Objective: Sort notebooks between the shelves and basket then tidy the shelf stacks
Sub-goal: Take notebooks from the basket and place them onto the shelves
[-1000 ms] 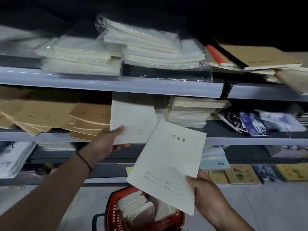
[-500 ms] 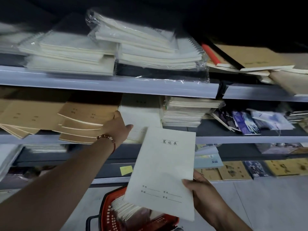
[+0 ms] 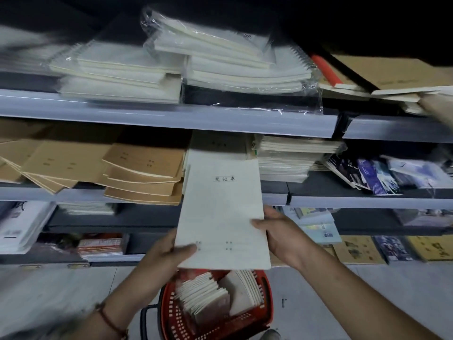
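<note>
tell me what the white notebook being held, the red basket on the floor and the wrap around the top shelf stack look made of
White notebook: matte paper or thin card cover; flat, no glare, printed characters.
Red basket: likely moulded plastic; uniform colour, slotted walls, with a dark handle.
Wrap on the top shelf stack: clear glossy plastic film; creased, catching highlights, with the notebooks visible through it.

We see grey shelves [image 3: 171,120] bearing white pads [image 3: 117,77], brown notebooks [image 3: 144,173]; a red basket [image 3: 267,312] stands on the floor [image 3: 343,290].
</note>
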Demonstrator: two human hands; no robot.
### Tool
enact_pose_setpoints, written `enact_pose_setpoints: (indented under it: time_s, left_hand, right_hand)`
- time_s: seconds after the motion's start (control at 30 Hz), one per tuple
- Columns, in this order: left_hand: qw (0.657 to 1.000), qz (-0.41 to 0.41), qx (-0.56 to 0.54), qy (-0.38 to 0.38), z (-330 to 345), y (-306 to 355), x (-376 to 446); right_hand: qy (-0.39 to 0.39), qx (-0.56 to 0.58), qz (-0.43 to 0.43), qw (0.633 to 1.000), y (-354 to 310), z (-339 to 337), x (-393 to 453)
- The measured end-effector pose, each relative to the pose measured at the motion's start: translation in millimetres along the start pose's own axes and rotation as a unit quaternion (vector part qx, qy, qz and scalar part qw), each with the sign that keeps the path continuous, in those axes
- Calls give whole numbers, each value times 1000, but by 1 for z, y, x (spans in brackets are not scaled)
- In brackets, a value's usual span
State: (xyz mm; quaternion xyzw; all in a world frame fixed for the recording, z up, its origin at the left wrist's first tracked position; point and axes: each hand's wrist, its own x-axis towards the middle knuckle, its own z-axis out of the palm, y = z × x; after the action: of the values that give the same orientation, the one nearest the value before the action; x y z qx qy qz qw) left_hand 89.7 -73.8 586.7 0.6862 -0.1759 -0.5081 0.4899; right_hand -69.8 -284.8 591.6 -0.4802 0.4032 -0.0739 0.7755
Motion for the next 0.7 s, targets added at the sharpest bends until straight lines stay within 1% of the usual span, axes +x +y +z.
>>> enact_pose_setpoints:
  time_s: [0.1, 0.23, 0.27, 0.33, 0.4, 0.47, 0.53, 0.57, 0.63, 0.7]
  left_hand:
    - [998, 39, -24, 45, -1, 13, 24]
    - [992, 79, -9, 101, -6, 43, 70]
    - [989, 87, 0, 116, -7, 52, 83]
    - [982, 103, 33, 152, -6, 70, 105]
    - [968, 131, 88, 197, -5, 83, 122]
    - [947, 159, 168, 225, -4, 86, 135]
    - [916, 150, 299, 220, -7, 82, 144]
    - [890, 136, 382, 209, -9, 79, 148]
    - [822, 115, 528, 182, -10, 78, 152]
    - [749, 103, 634, 166, -9, 79, 154]
  right_hand:
    - [4, -25, -7, 1000, -22, 9, 22]
    - [18, -75, -2, 997, -43, 19, 43]
    - [32, -95, -9, 995, -46, 22, 47]
    - [86, -144, -37, 985, -50, 27, 57]
    - [145, -217, -84, 962, -52, 30, 71]
    - [188, -326, -122, 918, -52, 28, 81]
    - [184, -428, -104, 879, -49, 28, 88]
    - [165, -486, -80, 855, -46, 29, 90]
    - [130, -571, -43, 809, -39, 30, 94]
    - [121, -608, -45, 783, -36, 28, 96]
